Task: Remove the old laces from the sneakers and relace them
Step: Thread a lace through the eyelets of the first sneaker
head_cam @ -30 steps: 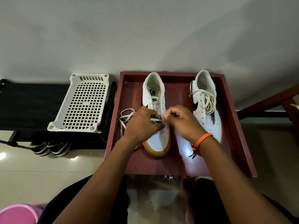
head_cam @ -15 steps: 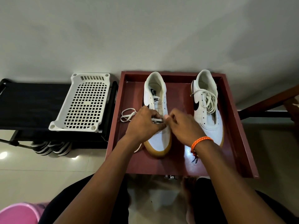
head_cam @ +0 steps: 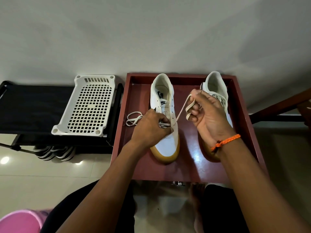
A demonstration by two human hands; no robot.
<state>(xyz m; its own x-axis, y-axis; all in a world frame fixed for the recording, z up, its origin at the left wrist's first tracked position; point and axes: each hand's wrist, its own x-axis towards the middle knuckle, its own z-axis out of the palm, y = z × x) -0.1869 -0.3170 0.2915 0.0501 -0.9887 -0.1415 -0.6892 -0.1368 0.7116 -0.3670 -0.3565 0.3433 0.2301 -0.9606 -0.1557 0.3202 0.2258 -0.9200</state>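
Observation:
Two white sneakers with gum soles stand in a dark red tray [head_cam: 242, 115]. The left sneaker [head_cam: 165, 101] has most of its eyelets bare. My left hand [head_cam: 150, 127] pinches the lace at a low eyelet on that shoe. My right hand [head_cam: 207, 113] is raised to the right and grips the white lace [head_cam: 180, 111], which runs taut from the eyelet up to my fingers and loops around them. The right sneaker [head_cam: 216, 84] is laced and partly hidden behind my right hand. A loose coil of lace [head_cam: 133, 118] lies in the tray left of the left sneaker.
A white perforated plastic basket [head_cam: 89, 106] sits upside down on a black rack [head_cam: 30, 106] left of the tray. Striped shoes [head_cam: 53, 153] lie under the rack. A pink object [head_cam: 18, 222] is at the bottom left. A wooden rail [head_cam: 277, 106] runs at the right.
My right hand has lifted up and to the right, drawing the lace out taut from the eyelet. My left hand has stayed on the shoe.

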